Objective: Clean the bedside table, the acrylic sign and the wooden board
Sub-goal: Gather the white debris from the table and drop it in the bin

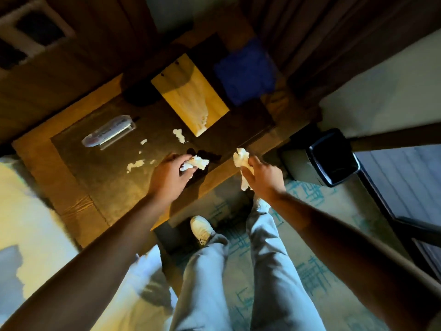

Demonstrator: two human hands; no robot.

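The bedside table has a glass-covered wooden top with several white smears and a dark spill. A pale wooden board lies at its far side, streaked with white residue. The clear acrylic sign lies flat to the left. My left hand is shut on a crumpled white tissue over the dark spill. My right hand grips a second white tissue just past the table's front right corner.
A folded blue cloth rests on the table's far right. A black waste bin stands on the floor to the right. The bed is at the left, dark curtains behind. My legs and shoes stand on patterned carpet.
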